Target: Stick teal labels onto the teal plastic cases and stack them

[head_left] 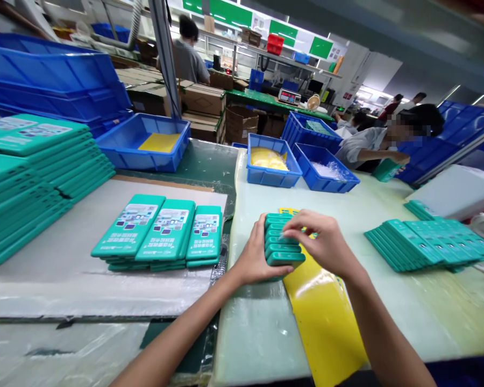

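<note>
My left hand (252,255) is wrapped around the left side of a short stack of flat teal cases (284,259), their narrow ends turned up toward me. Over the stack, my right hand (320,236) is closed in a pinch, its fingertips at the case ends. Something small and pale shows at those fingertips, too small to make out. Partly beneath the hands lies a yellow sheet (326,322) with teal marks along its edge. To the left, printed teal cases (165,228) rest in three low piles on a white board (64,290).
Tall stacks of teal cases (44,177) stand far left; more cases (427,242) lean in a row at right. Blue bins hold yellow sheets (268,158) and clear small pieces (328,171). Across the table, a person (371,142) holds a teal case.
</note>
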Available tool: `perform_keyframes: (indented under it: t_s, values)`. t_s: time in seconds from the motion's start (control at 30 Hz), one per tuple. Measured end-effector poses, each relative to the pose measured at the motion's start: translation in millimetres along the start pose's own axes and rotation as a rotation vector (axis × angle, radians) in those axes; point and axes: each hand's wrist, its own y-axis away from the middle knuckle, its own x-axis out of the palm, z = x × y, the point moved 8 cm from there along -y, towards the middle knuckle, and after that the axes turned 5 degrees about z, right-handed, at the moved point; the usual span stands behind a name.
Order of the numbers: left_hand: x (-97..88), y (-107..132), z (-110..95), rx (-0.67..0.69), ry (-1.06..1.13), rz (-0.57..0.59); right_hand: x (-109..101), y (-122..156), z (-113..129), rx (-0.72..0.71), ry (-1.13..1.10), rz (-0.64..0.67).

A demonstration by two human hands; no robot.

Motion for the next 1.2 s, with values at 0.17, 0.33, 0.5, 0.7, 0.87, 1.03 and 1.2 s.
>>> perform_keyframes:
  t_s: [0.17, 0.33, 0.5, 0.7, 0.87, 1.03, 1.2]
  values:
    - [0.8, -0.9, -0.5, -0.014, 0.002, 0.003, 28.5, -2.5, 11.1, -0.055, 0.160, 0.194]
    - [-0.8, 0.4, -0.8, 0.003, -0.002, -0.014, -10.3, 7.3, -5.1, 0.010, 0.509, 0.103]
    - [-1.6, 0.7, -1.6, -0.003, 0.003, -0.012, -21.6, 7.6, 4.4, -0.024, 0.164, -0.073]
    - [-0.7, -0.6, -0.1, -0.023, -0.001, -0.012, 25.5, 1.5, 0.7, -0.022, 0.176, 0.170]
    - [-1.1, 0.0, -0.3, 0.017, 0.008, -0.028, -16.8, 13.2, -7.3, 0.031, 0.358, -0.006]
    - [0.4, -0.2, 2.4, -0.002, 0.002, -0.029, -3.4, 13.6, 16.7, -0.065, 0.045, 0.020]
    - [0.8, -0.4, 2.7, -0.023, -0.001, -0.018, 25.0, 12.4, 13.1, -0.044, 0.159, 0.165]
